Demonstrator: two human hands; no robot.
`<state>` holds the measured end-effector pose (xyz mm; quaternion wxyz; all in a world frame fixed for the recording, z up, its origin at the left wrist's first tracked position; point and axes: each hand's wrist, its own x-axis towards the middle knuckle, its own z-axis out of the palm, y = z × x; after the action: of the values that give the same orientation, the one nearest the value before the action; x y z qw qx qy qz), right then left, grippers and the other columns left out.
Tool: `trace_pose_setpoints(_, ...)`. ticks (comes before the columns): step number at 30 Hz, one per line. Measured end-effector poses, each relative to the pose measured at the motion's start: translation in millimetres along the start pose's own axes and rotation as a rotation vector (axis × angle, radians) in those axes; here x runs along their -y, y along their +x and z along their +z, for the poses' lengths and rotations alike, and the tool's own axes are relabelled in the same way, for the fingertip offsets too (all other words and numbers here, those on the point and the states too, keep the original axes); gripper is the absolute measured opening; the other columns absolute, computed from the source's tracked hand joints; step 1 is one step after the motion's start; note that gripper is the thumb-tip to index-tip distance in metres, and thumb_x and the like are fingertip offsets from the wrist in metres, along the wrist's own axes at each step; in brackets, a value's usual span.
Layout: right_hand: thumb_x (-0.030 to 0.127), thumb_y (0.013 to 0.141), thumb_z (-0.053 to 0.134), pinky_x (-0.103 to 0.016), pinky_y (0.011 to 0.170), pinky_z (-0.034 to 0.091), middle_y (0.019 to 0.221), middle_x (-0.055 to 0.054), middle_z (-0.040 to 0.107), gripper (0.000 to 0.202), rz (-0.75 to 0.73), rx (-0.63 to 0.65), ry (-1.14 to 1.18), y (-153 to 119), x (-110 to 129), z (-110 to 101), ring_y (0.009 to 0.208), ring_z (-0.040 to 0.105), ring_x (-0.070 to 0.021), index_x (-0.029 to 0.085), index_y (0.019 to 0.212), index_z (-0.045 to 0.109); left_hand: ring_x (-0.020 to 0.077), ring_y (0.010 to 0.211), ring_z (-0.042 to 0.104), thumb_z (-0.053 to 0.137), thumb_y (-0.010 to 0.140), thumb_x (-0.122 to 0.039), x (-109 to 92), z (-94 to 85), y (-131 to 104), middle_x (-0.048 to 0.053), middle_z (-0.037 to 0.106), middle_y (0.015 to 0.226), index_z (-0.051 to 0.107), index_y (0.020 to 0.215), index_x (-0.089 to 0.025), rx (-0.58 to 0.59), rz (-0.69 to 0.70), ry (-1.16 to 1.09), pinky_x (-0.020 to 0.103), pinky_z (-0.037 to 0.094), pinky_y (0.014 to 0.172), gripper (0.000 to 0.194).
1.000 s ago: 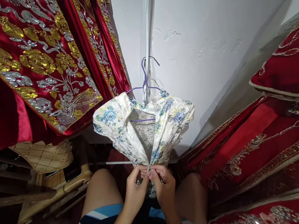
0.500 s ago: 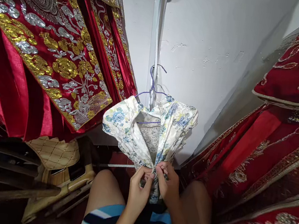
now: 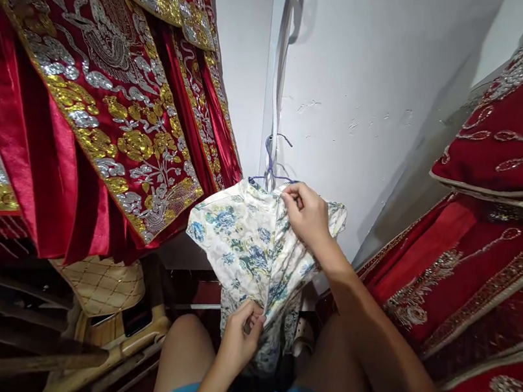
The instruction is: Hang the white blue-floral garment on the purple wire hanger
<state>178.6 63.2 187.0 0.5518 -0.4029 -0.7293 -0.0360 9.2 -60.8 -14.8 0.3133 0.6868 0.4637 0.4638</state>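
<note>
A white short-sleeved shirt with blue and green flowers hangs on a thin purple-blue hanger in front of me. Its two front edges meet in a straight line from the neck down to my lower hand, like a closed zip; the pull itself is hidden. My left hand pinches the front edge low on that line. Up at the collar, my right hand is closed, thumb and finger pressed together on the top of the front opening. The shirt's lower part hangs between my knees.
Red embroidered garments with gold and silver sequins hang close on the left. More red beaded garments stand on the right. A wooden chair with a quilted cream pad is at lower left. Behind the shirt is a white wall.
My right hand has moved from beside my left hand up to the collar, and the shirt's gaping front has closed. My left hand still pinches the lower front.
</note>
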Motion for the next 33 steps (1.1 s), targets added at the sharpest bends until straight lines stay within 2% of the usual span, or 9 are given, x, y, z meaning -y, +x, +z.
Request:
trace_pose_setpoints(4,0.025,0.095,0.055,-0.026,0.062,0.037,0.077,-0.001,0.065,0.011,-0.042,0.041,0.065,-6.4,16.5,0.0,0.067,0.055,-0.0152,0.021,0.090,0.063,0.0191,0.080,0.062,0.057,0.093,-0.026,-27.9,-30.8,38.8,0.006,0.066,0.084,0.066,0.091,-0.018,0.034,0.127,0.034,0.029,0.049,0.075,0.012)
trace_pose_setpoints(8,0.024,0.094,0.057,-0.026,0.061,0.039,0.077,-0.001,0.065,0.010,-0.078,0.047,0.140,-16.1,21.5,-6.0,0.065,0.055,-0.0142,0.021,0.089,0.064,0.0174,0.084,0.064,0.053,0.098,-0.029,-90.4,-64.0,111.6,0.007,0.071,0.100,0.063,0.126,-0.021,-0.214,0.374,0.055,0.030,0.050,0.082,0.031)
trace_pose_setpoints(11,0.024,0.095,0.058,-0.026,0.061,0.040,0.077,-0.002,0.066,0.010,-0.094,0.043,0.131,-14.7,17.5,-14.3,0.065,0.055,-0.0145,0.021,0.090,0.066,0.0177,0.087,0.064,0.053,0.099,-0.028,-125.5,-79.3,158.9,0.007,0.071,0.104,0.067,0.114,-0.020,-0.183,0.514,0.155,0.029,0.048,0.079,0.023)
trace_pose_setpoints(14,0.026,0.094,0.059,-0.027,0.061,0.041,0.077,-0.002,0.067,0.011,-0.110,0.023,0.104,-11.0,10.3,-20.9,0.065,0.057,-0.0153,0.021,0.090,0.068,0.0171,0.083,0.062,0.057,0.097,-0.029,-139.4,-85.6,182.8,0.004,0.069,0.093,0.064,0.111,-0.019,-0.148,0.564,0.228,0.028,0.046,0.075,0.019)
trace_pose_setpoints(18,0.026,0.094,0.061,-0.028,0.065,0.046,0.078,-0.002,0.070,0.012,-0.140,-0.010,0.129,-10.0,1.1,-15.4,0.066,0.060,-0.0161,0.022,0.090,0.071,0.0171,0.082,0.059,0.052,0.099,-0.028,-145.8,-84.0,186.0,0.004,0.066,0.086,0.063,0.090,-0.018,-0.072,0.641,0.337,0.029,0.043,0.077,0.017)
trace_pose_setpoints(24,0.027,0.095,0.058,-0.031,0.070,0.053,0.086,-0.004,0.077,0.019,-0.123,0.117,0.264,-30.8,-17.6,26.7,0.072,0.069,-0.0183,0.023,0.095,0.077,0.0149,0.070,0.055,0.054,0.096,-0.031,-155.8,-83.0,190.9,0.001,0.059,0.073,0.058,0.080,-0.018,-0.300,0.515,0.045,0.026,0.042,0.066,0.022)
trace_pose_setpoints(27,0.030,0.095,0.059,-0.030,0.064,0.050,0.081,-0.003,0.076,0.020,-0.051,0.330,0.311,-59.1,-25.9,42.2,0.064,0.065,-0.0166,0.024,0.093,0.078,0.0135,0.070,0.054,0.057,0.094,-0.031,-147.9,-111.3,201.5,0.000,0.058,0.075,0.060,0.081,-0.017,-0.532,0.460,-0.089,0.025,0.043,0.065,0.019)
trace_pose_setpoints(30,0.035,0.091,0.062,-0.025,0.055,0.041,0.068,0.000,0.068,0.020,0.174,0.434,0.436,-85.9,-24.4,41.8,0.055,0.053,-0.0129,0.021,0.089,0.076,0.0114,0.070,0.052,0.057,0.092,-0.025,-120.9,-152.0,207.6,0.000,0.056,0.075,0.061,0.081,-0.015,-0.800,0.270,-0.204,0.024,0.043,0.066,0.016)
trace_pose_setpoints(33,0.040,0.088,0.065,-0.024,0.051,0.032,0.059,0.003,0.055,0.022,0.394,0.443,0.600,-96.9,-13.0,31.2,0.053,0.043,-0.0109,0.019,0.085,0.073,0.0108,0.061,0.048,0.046,0.098,-0.024,-80.4,-173.1,203.3,-0.002,0.048,0.065,0.052,0.075,-0.018,-0.863,0.030,-0.352,0.024,0.045,0.060,0.025)
